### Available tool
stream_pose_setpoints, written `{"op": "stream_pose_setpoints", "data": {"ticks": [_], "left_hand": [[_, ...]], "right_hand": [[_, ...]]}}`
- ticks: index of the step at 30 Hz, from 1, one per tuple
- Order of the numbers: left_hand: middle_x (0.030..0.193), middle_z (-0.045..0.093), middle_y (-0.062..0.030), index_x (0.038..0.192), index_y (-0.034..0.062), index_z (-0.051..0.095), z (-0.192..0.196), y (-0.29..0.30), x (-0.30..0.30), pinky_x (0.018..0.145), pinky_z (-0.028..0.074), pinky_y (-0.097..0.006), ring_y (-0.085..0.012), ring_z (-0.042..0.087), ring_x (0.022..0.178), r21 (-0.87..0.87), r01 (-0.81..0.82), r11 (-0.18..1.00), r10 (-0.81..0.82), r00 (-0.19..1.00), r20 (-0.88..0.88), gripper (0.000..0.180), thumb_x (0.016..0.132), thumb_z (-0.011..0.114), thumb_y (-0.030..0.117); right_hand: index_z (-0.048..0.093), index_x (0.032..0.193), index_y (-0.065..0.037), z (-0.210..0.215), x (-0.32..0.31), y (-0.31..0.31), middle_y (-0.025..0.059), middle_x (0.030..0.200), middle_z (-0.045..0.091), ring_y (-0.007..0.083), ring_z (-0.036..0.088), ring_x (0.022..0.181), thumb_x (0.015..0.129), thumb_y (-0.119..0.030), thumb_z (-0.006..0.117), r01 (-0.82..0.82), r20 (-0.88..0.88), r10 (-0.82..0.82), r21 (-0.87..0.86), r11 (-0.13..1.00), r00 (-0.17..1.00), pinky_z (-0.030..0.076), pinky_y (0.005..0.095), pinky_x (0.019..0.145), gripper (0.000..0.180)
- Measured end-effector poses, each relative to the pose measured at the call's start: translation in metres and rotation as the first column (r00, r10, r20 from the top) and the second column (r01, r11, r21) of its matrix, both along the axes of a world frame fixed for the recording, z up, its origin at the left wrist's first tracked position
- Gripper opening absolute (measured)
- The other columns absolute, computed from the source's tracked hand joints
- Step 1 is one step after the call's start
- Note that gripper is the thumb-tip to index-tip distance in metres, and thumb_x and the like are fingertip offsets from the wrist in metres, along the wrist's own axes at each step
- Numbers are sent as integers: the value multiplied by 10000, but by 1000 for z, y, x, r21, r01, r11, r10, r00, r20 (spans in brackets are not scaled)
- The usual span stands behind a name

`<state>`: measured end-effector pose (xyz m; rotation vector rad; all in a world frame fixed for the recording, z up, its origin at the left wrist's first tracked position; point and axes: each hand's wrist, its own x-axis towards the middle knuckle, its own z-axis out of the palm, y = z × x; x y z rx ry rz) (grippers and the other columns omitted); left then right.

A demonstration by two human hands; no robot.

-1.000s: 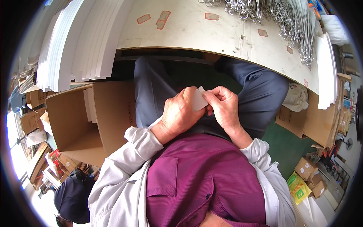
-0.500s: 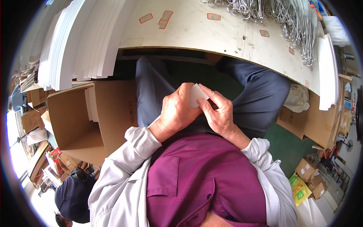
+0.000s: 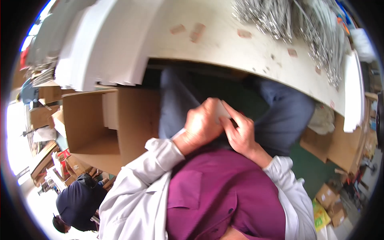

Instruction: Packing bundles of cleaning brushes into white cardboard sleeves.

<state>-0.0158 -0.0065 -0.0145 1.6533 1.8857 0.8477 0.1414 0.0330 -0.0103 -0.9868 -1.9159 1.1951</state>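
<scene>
Over my lap, my left hand (image 3: 201,125) and my right hand (image 3: 242,134) meet around a small white piece (image 3: 222,113), flat like folded paper or card. Its lower side is pinched by my right thumb, while the right index finger runs along its far edge. My left fingers are closed behind it and mostly out of sight. Motion blur hides its exact kind and any fold.
An open cardboard box (image 3: 92,149) stands at my left, with white strips inside. White stacked panels (image 3: 104,44) overhang the pale worktable (image 3: 188,50). Bundles of metal wire hooks (image 3: 276,20) lie at its far right. Behind left, a person in dark clothing (image 3: 80,204) bends.
The whole view has shifted, so table, box and hands appear lower and further right. Both hands keep their hold on the white piece, with little change in grip.
</scene>
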Motion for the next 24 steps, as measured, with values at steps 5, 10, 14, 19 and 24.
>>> {"op": "stream_pose_setpoints", "data": {"ticks": [5,10,14,19,24], "left_hand": [[1032,716,-241,1302,-2,558,13,2,-4,791,604,-490,-433,723,939,-42,64,997,-59,992,114,621,810,828,263],[965,711,-224,1202,-46,620,45,-18,-53,794,569,-437,-371,726,927,-273,207,940,-82,910,407,467,871,795,234],[956,699,-142,1133,3,696,84,-30,-85,735,534,-339,-166,654,818,-346,153,926,-23,936,351,284,908,783,152],[860,668,-246,988,41,617,139,0,-140,713,540,-517,-491,668,858,9,-141,990,140,970,-199,192,890,743,147],[884,679,-324,1036,-49,649,136,58,-235,779,548,-552,-539,666,898,234,-169,957,265,835,-482,220,870,725,75]], "right_hand": [[674,1312,59,0,0,6,114,1099,763,112,699,942,982,-11,658,109,-123,-158,-332,937,980,578,273,836,338],[643,1366,35,14,7,37,52,1069,711,71,642,847,1028,-22,629,89,-285,-186,-321,943,940,560,240,766,343],[675,1306,30,30,4,63,78,1069,737,103,653,821,1026,-88,663,51,-288,-110,-204,978,951,553,260,777,304],[727,1099,20,36,1,101,128,1043,749,170,709,862,993,-118,699,202,-66,-192,273,941,979,560,296,796,176],[740,1047,7,9,3,121,102,1004,752,136,675,753,986,-93,701,248,-60,-241,197,948,969,546,270,707,123]]}}
